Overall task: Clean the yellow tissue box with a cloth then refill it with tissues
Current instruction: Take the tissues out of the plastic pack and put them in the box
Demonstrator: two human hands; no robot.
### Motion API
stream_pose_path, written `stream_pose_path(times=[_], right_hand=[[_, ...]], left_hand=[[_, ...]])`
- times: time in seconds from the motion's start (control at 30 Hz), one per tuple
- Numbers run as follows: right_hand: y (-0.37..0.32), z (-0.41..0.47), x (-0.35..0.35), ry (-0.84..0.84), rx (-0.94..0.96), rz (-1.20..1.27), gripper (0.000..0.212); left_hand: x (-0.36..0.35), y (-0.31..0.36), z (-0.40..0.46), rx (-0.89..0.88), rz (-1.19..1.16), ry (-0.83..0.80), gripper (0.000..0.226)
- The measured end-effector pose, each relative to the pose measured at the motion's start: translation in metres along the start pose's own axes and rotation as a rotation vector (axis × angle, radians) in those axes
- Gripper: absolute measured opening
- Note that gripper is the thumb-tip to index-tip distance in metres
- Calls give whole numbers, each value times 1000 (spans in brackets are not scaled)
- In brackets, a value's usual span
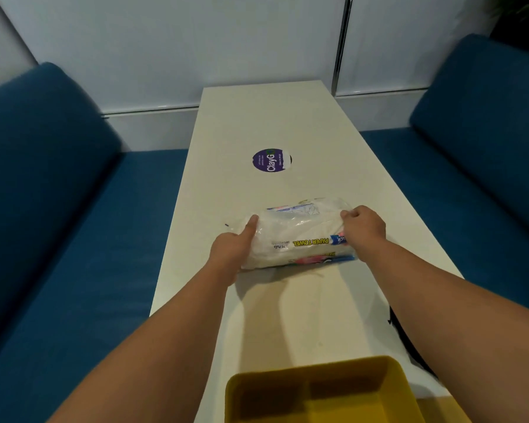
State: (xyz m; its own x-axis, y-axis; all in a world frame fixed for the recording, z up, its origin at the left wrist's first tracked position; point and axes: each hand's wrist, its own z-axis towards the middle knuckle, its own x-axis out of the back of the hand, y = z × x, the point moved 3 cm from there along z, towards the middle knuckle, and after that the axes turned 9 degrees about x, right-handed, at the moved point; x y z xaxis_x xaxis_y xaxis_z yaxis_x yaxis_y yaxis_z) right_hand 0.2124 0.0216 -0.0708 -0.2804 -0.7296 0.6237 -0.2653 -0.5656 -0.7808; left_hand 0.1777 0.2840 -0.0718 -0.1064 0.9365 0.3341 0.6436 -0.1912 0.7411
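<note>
- Holding the pack of paper towels (300,236) with both hands, I keep it in the middle of the white tabletop (287,117).
- My left hand (232,250) grips the left end of the pack, with my thumb lying on top of the clear wrap.
- My right hand (364,228) pinches the wrap at the right end, fingers curled on the plastic.
- I can read "PAPER TOWEL" in yellow letters on the pack, upside down to me.
- The yellow tissue box (321,392) sits at the near edge of the tabletop, close to me and well apart from the pack. Its top is open and I can see right down inside it.
- A round purple sticker (271,160) lies flat on the tabletop, past the pack.
- Blue sofas (58,209) stand on both sides of the tabletop.
- Something black (406,343) pokes out at the right edge of the tabletop; I cannot tell what it is.
</note>
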Motion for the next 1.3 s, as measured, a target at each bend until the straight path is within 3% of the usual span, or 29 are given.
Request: stream_pose_path(times=[0.1,0.3,0.5,0.7,0.83,0.97,1.13,1.3], right_hand=[[2,0,-1,28,5,37,27],[5,1,-1,21,33,27,34],[9,3,-2,16,35,11,35],[11,3,-2,5,42,22,37],[11,3,-2,2,61,25,38],[13,2,-2,3,57,30,39],[18,2,-2,26,59,30,40],[19,2,2,79,58,-9,36]], left_hand=[[0,9,-7,-64,85,36,68],[-4,16,-16,70,-213,-119,54],[-5,18,-8,134,-295,-178,61],[-7,14,1,138,-271,-160,23],[-12,15,6,147,-222,-159,42],[-18,12,8,192,-235,-200,27],[-26,17,4,214,-284,-263,32],[-21,17,8,156,-268,-217,33]])
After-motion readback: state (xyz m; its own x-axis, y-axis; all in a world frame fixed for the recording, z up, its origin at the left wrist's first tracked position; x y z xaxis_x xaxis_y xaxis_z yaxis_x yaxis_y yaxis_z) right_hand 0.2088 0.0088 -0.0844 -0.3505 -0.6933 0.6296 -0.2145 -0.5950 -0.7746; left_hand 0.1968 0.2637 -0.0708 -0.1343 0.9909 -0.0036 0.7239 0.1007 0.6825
